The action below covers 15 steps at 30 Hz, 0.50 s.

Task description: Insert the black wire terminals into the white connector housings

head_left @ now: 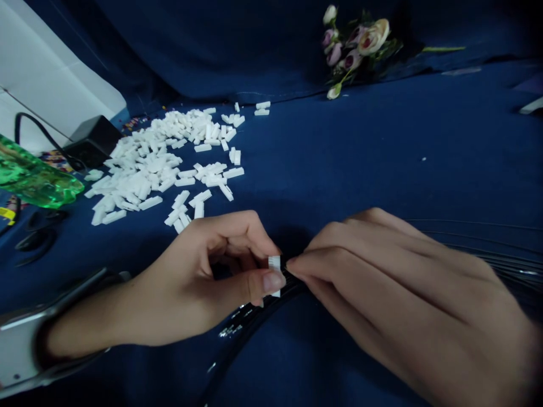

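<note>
Pinching a white connector [275, 262] upright between thumb and fingers of the left hand [195, 294], over dark wires [496, 261]; pressing fingertips of the right hand [394, 294] together just beside it, cannot tell on what. Can also see a heap of white pieces [144, 164] beyond, and a yellow tag [7, 213] below a green bottle [42, 180], too blurred to read.
</note>
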Each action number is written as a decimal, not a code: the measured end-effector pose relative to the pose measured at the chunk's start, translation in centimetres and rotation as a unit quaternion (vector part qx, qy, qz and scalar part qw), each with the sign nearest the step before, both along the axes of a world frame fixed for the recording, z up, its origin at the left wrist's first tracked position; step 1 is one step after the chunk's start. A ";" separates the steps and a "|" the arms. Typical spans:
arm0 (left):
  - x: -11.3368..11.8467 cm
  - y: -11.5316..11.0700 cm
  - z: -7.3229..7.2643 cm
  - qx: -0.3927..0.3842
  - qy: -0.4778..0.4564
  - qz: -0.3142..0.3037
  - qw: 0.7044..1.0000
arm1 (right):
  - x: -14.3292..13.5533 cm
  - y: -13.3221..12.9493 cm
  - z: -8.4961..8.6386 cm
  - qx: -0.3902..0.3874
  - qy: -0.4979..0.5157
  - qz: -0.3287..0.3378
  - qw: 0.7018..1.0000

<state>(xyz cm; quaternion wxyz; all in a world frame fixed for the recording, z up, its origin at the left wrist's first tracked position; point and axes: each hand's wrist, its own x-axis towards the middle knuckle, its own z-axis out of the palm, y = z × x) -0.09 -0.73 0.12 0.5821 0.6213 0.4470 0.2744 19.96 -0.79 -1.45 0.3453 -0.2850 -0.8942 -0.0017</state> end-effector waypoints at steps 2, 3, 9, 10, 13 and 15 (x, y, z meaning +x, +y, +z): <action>0.1 0.0 0.0 0.002 -0.001 0.000 1.000 | 0.0 0.0 0.1 0.003 0.001 0.001 1.000; 0.1 -0.1 0.1 0.002 -0.002 0.002 1.000 | 0.0 0.0 0.1 0.005 0.000 0.002 1.000; 0.3 0.0 0.7 -0.024 0.027 0.010 0.999 | -0.2 0.0 0.3 -0.003 -0.017 -0.002 1.000; 0.3 0.1 0.8 -0.022 0.030 0.008 0.999 | -0.2 0.1 0.3 -0.003 -0.020 -0.003 1.000; 0.3 0.1 0.9 -0.011 0.029 0.008 1.000 | -0.2 0.3 0.2 -0.002 -0.031 -0.010 0.999; 0.3 0.1 0.8 -0.007 0.033 0.012 0.999 | -0.2 0.4 0.0 -0.003 -0.033 -0.011 0.999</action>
